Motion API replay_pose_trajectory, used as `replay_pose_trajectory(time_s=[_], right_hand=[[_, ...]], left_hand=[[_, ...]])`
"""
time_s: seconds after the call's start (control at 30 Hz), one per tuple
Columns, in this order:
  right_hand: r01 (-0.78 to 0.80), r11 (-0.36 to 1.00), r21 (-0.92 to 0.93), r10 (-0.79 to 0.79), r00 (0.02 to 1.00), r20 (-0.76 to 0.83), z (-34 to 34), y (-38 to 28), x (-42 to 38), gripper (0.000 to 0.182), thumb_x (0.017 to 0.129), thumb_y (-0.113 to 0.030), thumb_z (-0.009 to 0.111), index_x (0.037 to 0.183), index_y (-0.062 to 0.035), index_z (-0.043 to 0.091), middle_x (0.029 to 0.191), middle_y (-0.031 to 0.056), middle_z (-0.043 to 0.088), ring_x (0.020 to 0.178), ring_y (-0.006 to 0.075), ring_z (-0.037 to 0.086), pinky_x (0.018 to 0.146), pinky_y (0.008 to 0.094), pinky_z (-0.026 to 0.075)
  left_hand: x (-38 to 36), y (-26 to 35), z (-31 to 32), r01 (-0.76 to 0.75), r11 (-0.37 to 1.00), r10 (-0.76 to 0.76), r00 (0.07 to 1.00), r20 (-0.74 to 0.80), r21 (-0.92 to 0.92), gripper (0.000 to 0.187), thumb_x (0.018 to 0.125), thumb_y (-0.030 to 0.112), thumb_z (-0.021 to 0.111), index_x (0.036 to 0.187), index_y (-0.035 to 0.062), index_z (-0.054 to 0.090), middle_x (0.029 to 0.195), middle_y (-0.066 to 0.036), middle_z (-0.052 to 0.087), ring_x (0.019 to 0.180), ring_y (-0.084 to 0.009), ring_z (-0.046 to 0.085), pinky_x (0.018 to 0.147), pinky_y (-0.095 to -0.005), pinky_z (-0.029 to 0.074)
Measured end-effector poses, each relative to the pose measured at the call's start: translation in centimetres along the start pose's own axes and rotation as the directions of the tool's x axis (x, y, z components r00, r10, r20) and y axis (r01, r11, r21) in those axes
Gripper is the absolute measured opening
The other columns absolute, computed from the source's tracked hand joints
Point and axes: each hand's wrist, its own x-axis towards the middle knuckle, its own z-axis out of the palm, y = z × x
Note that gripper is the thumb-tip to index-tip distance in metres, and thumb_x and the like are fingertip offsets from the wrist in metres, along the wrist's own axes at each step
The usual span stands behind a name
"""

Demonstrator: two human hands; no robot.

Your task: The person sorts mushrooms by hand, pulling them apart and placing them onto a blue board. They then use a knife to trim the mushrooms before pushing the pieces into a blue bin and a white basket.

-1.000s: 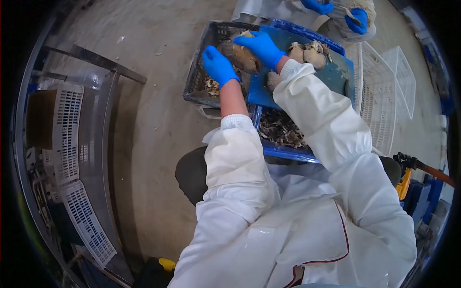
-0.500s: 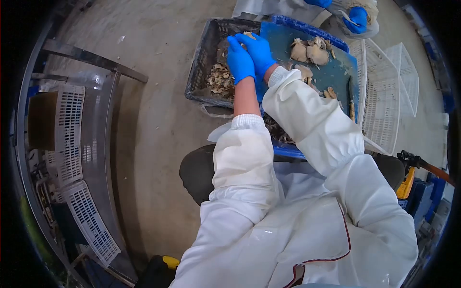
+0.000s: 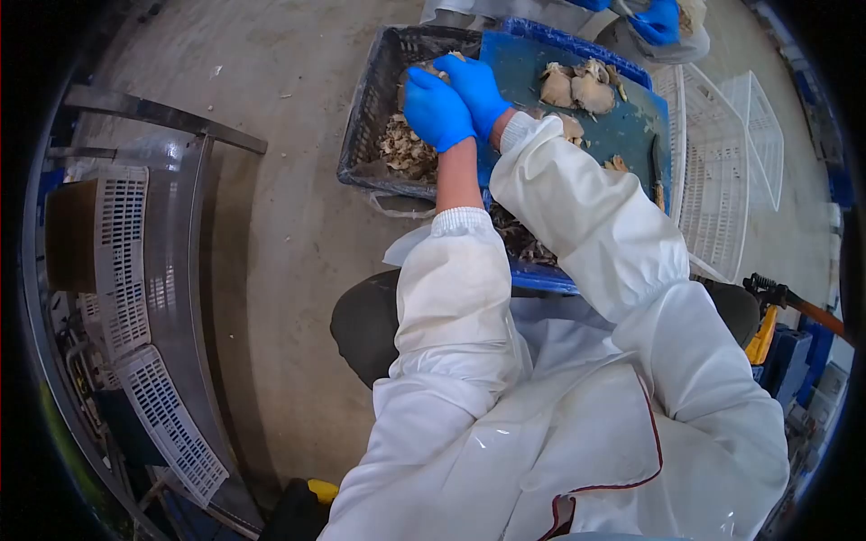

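Note:
My left hand (image 3: 437, 110) and my right hand (image 3: 474, 88), both in blue gloves, are closed side by side over a black crate (image 3: 346, 144). A pale piece of mushroom (image 3: 442, 76) shows at their fingers; the gloves hide most of it. Torn mushroom pieces (image 3: 406, 151) lie in the lined crate below. Right of my hands, a green board (image 3: 622, 126) carries whole oyster mushrooms (image 3: 591, 93) and some scraps (image 3: 616, 163). A knife (image 3: 658, 173) lies along the board's right side.
White plastic crates (image 3: 717, 171) stand right of the board. Under the board, a blue crate (image 3: 544, 279) holds darker mushrooms (image 3: 523, 242). Another person's blue-gloved hand (image 3: 658, 22) is at a bag at the top. A metal frame (image 3: 171, 117) with white baskets (image 3: 171, 419) stands left.
Both hands have moved slightly left and remain together over the black crate. The other person's gloved hand has shifted up. The whole view has shifted a little.

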Motion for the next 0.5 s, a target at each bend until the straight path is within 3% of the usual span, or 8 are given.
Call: replay_pose_trajectory(time_s=[0.17,0.27,0.37,0.4,0.47,0.5], right_hand=[[-0.028,1.000,-0.010,0.028,0.999,0.018,0.6,-1.5,-1.0,0.011,0.076,-0.015,0.059,0.077,-0.0035,0.059,0.070,0.0027,0.057,0.060,0.0103,0.051,0.055,0.0256,0.043],[0.119,0.974,-0.191,-0.113,0.993,0.042,0.1,0.1,0.6,0.020,0.074,-0.018,0.058,0.081,0.0002,0.062,0.074,0.0093,0.062,0.064,0.0149,0.056,0.058,0.0294,0.045],[0.012,0.999,-0.039,-0.012,1.000,0.003,1.2,-0.4,0.5,0.023,0.075,-0.021,0.058,0.083,-0.0001,0.062,0.073,0.0080,0.062,0.063,0.0162,0.056,0.059,0.0305,0.046],[-0.028,0.997,-0.066,0.031,0.999,0.033,1.2,-0.5,0.6,0.030,0.076,-0.027,0.060,0.090,0.0001,0.061,0.083,0.0090,0.063,0.072,0.0172,0.058,0.063,0.0293,0.046],[-0.155,0.988,0.004,0.151,0.970,0.190,0.6,-0.6,1.0,0.028,0.080,-0.024,0.058,0.097,-0.0016,0.059,0.090,0.0092,0.061,0.080,0.0157,0.057,0.071,0.0269,0.045],[-0.218,0.975,0.029,0.203,0.941,0.271,0.1,-0.7,1.1,0.027,0.082,-0.022,0.056,0.100,-0.0024,0.058,0.093,0.0094,0.060,0.083,0.0150,0.057,0.075,0.0257,0.045]], left_hand=[[0.1,0.2,-0.1,-0.028,0.998,0.028,1.000,-0.009,-0.052,0.051,0.089,0.034,0.029,0.085,-0.0057,0.061,0.087,-0.024,0.061,0.079,-0.0390,0.059,0.069,-0.0461,0.045],[0.1,0.7,-0.5,-0.007,1.000,0.007,1.000,0.029,-0.015,0.053,0.090,0.037,0.029,0.088,-0.0055,0.061,0.089,-0.024,0.061,0.083,-0.0392,0.058,0.072,-0.0462,0.044],[1.4,0.8,-0.9,0.013,0.996,-0.026,0.990,0.141,0.090,0.059,0.090,0.042,0.027,0.091,-0.0056,0.061,0.094,-0.026,0.059,0.089,-0.0408,0.056,0.076,-0.0466,0.042],[1.7,1.5,-1.7,0.015,0.992,-0.040,0.978,0.206,0.121,0.061,0.090,0.044,0.026,0.091,-0.0059,0.061,0.094,-0.026,0.059,0.089,-0.0416,0.055,0.077,-0.0470,0.041],[3.9,0.8,-2.2,0.058,0.978,-0.121,0.940,0.319,0.200,0.068,0.088,0.051,0.024,0.096,-0.0058,0.060,0.097,-0.027,0.058,0.095,-0.0416,0.053,0.082,-0.0457,0.040],[4.1,0.7,-3.0,0.126,0.991,-0.133,0.908,0.398,0.045,0.070,0.086,0.055,0.029,0.104,-0.0061,0.057,0.106,-0.026,0.056,0.099,-0.0369,0.054,0.085,-0.0426,0.040]])
